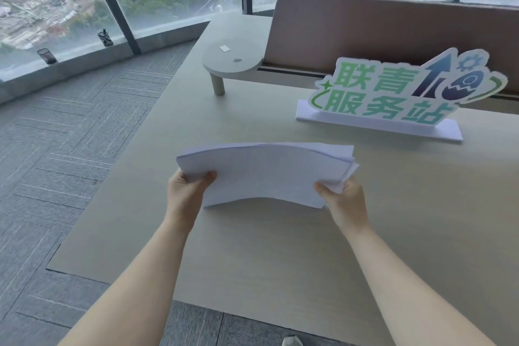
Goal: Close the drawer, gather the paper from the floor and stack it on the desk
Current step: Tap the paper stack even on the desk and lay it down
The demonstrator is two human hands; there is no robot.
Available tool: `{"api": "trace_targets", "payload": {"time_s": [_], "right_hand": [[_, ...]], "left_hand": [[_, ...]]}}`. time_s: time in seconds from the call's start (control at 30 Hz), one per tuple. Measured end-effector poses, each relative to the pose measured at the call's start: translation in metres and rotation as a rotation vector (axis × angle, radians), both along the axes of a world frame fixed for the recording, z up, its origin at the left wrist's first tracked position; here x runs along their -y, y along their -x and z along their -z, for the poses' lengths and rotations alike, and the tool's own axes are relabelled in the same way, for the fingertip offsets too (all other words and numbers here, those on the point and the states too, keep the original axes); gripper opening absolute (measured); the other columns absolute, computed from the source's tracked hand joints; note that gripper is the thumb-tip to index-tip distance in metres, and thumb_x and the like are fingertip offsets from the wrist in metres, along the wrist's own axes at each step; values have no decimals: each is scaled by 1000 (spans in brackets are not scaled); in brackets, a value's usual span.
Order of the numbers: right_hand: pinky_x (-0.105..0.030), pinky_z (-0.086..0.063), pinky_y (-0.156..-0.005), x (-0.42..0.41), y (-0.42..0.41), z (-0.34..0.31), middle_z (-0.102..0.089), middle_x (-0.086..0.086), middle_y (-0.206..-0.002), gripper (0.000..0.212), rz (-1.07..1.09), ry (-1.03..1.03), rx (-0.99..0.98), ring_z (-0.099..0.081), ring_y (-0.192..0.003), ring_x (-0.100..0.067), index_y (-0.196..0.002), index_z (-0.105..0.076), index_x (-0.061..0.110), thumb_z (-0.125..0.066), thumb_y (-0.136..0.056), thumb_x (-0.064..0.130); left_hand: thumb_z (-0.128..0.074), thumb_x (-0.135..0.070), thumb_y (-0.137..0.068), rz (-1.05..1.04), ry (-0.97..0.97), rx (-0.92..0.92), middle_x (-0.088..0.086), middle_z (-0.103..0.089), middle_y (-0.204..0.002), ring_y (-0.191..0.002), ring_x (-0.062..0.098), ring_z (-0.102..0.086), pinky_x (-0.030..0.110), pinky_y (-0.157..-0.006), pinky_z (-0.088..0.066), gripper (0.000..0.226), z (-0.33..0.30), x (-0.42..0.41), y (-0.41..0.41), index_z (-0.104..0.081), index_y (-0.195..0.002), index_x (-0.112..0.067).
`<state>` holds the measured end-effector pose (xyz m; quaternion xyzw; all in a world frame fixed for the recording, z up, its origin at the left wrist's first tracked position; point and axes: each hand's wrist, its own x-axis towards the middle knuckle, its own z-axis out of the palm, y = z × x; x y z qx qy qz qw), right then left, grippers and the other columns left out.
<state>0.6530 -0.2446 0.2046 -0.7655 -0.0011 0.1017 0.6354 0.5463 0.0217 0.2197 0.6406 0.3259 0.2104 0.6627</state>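
A thick stack of white paper is held above the pale wooden desk, its middle bowed upward. My left hand grips the stack's left near corner, thumb on top. My right hand grips the right near corner, where several sheet edges stick out unevenly. The stack's near edge arches over the desk top; whether its ends touch the desk I cannot tell. No drawer is in view.
A white sign with green characters stands on the desk behind the paper. A small raised shelf sits at the back left, in front of a brown partition. Grey carpet lies left of the desk, with two mesh pen cups on the window ledge.
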Motion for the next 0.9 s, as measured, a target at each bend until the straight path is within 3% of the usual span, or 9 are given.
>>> {"api": "trace_targets", "payload": {"time_s": [0.1,0.17,0.27,0.33,0.4,0.47,0.53,0.77,0.9], "right_hand": [[-45,-51,-99,-7,-1,-11,-69,3,-111,41,52,-62,109,-66,-104,-13,-116,-59,20,-71,-82,2],[-25,-40,-109,-11,2,-22,-55,13,-131,61,93,-58,249,-51,-122,3,-132,-45,28,-69,-83,-1],[-12,-31,-106,-14,2,-31,-47,0,-142,80,123,17,507,-42,-128,5,-145,-28,33,-66,-84,-2],[-18,-32,-108,-15,-2,-32,-45,-10,-144,76,116,136,676,-41,-134,-10,-146,-34,28,-64,-84,-3],[-16,-32,-107,-16,-6,-32,-43,-17,-144,62,95,241,782,-40,-134,-10,-140,-48,15,-63,-83,-5],[-8,-30,-102,-14,-6,-29,-45,-21,-140,47,113,282,802,-40,-126,7,-125,-62,8,-64,-81,-8],[-8,-30,-101,-12,-4,-26,-47,-20,-138,40,147,285,773,-40,-124,6,-116,-60,9,-64,-79,-8],[5,-24,-91,-12,-2,-22,-43,-19,-143,36,151,322,730,-31,-128,15,-121,-57,6,-57,-86,-5],[1,-26,-93,-12,0,-15,-44,-22,-141,34,161,281,717,-42,-129,-16,-118,-52,-1,-56,-85,-8]], "left_hand": [[-70,3,-79,-29,13,57,-4,-69,-89,-72,-2,-65,16,-69,-50,30,-5,4,-7,-64,-104,-12],[-70,0,-80,-27,27,121,-2,-68,-91,-73,-2,-65,14,-69,-50,27,-11,6,-8,-62,-103,-13],[-74,-30,-73,-59,63,209,-2,-63,-86,-74,4,-61,15,-68,-46,33,-23,5,-11,-61,-101,-18],[-70,-51,-65,-100,64,214,-1,-62,-83,-81,13,-56,22,-76,-41,39,-30,0,-17,-63,-95,-26],[-67,-57,-69,-130,48,212,1,-67,-85,-88,18,-55,31,-86,-37,33,-35,-1,-22,-64,-89,-30],[-67,-51,-78,-162,38,201,0,-69,-84,-87,13,-56,30,-88,-36,21,-38,0,-26,-63,-83,-30],[-68,-41,-81,-194,42,187,-1,-68,-82,-81,9,-56,27,-86,-36,12,-38,2,-28,-63,-80,-30],[-65,-33,-74,-214,65,186,0,-66,-78,-84,19,-56,30,-86,-38,11,-34,0,-27,-66,-84,-28],[-69,-48,-72,-124,72,198,5,-64,-91,-85,19,-55,32,-83,-38,28,-33,-2,-24,-63,-92,-30]]}}
